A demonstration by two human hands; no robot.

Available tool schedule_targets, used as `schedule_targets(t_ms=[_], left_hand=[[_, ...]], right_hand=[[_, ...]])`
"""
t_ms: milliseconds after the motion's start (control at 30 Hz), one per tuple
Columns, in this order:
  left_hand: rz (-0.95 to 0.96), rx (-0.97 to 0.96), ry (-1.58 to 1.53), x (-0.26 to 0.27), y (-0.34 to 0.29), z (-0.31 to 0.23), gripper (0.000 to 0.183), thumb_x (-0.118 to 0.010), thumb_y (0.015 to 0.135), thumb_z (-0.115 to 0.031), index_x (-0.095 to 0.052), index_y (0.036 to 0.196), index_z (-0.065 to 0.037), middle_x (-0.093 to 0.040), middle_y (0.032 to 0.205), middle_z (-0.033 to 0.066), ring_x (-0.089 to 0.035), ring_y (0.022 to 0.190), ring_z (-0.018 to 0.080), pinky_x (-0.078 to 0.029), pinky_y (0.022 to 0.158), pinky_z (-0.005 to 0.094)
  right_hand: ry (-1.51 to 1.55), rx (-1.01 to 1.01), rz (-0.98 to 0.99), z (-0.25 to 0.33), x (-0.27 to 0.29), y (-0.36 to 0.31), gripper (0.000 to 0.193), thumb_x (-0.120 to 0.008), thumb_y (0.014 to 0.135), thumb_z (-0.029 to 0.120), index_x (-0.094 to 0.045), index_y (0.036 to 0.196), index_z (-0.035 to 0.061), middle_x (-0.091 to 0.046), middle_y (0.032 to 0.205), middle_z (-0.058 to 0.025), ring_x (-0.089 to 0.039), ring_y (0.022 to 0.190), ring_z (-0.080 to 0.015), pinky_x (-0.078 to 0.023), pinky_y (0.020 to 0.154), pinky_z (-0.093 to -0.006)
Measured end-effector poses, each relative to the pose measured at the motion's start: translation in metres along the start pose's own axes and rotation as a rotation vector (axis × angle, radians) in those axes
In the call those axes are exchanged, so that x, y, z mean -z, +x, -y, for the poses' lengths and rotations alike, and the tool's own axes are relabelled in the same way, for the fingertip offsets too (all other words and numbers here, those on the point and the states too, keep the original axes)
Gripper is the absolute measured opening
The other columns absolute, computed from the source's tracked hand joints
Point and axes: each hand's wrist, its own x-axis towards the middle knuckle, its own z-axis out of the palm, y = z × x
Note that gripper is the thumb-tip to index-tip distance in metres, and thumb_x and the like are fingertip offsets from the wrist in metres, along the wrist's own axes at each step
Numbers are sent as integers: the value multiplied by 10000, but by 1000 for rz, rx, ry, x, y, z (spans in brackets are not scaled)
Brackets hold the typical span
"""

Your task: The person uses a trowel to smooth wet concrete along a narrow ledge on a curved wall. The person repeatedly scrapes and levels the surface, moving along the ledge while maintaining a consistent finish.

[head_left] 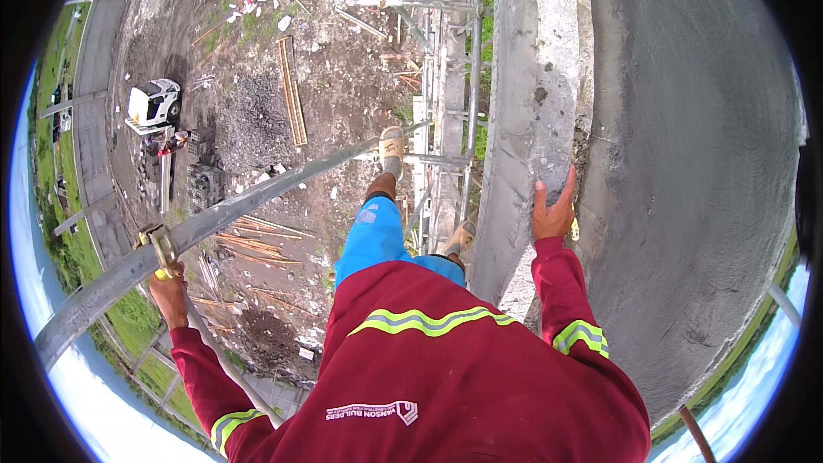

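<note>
My left hand [169, 293] is closed around a thin scaffold pipe [225, 358], just beside the metal clamp [160, 246] that joins it to a thicker grey pipe [266, 187]. A small yellow thing shows at those fingers, too little of it to name. On the concrete ledge [557, 51], my right hand [553, 213] rests with thumb and forefinger spread apart. Its other fingers are partly hidden. A bit of yellow [575, 227] peeks out along that hand's outer side; its kind is unclear.
Far below lies rubble-strewn ground with planks [291, 90], a block stack [204, 184] and a white truck [154, 105]. My shoes [392, 144] stand on scaffolding beside upright pipes [473, 77]. A broad grey concrete surface [686, 163] curves away on the right.
</note>
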Motion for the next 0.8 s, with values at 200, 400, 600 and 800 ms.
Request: schedule_targets(t_ms=[200, 400, 600, 800], left_hand=[[-138, -194, 191, -2, 15, 34, 204, -689, 766, -188, -611, 821, -8, -558, 632, 14, -498, 522, 93, -400, 474, 257], [-161, -240, 153, -3, 6, 25, 323, -730, 712, -199, -622, 914, 29, -646, 778, 94, -596, 658, 209, -482, 636, 357], [-237, -155, 207, -4, 7, 20, 375, -740, 682, -223, -627, 935, 30, -663, 839, 202, -645, 791, 357, -481, 708, 407], [-321, -182, 306, -10, 17, 54, 365, -730, 691, -256, -619, 886, 33, -653, 787, 215, -642, 742, 356, -472, 649, 428]], right_hand=[[-52, 2, -2, 4, -1, 3, 658, -546, 873, 351, -302, 1382, 14, -458, 1306, -242, -494, 1141, -403, -407, 934, -413], [-75, -14, -2, 3, -1, 2, 660, -547, 864, 335, -298, 1382, 11, -447, 1323, -228, -480, 1162, -395, -395, 949, -412], [-69, -112, 59, 6, 1, 5, 686, -558, 851, 359, -296, 1381, 11, -455, 1302, -254, -497, 1134, -402, -406, 931, -425], [-36, -25, 68, -1, 3, 1, 724, -557, 856, 394, -271, 1381, -15, -426, 1318, -265, -453, 1180, -411, -374, 972, -414]])
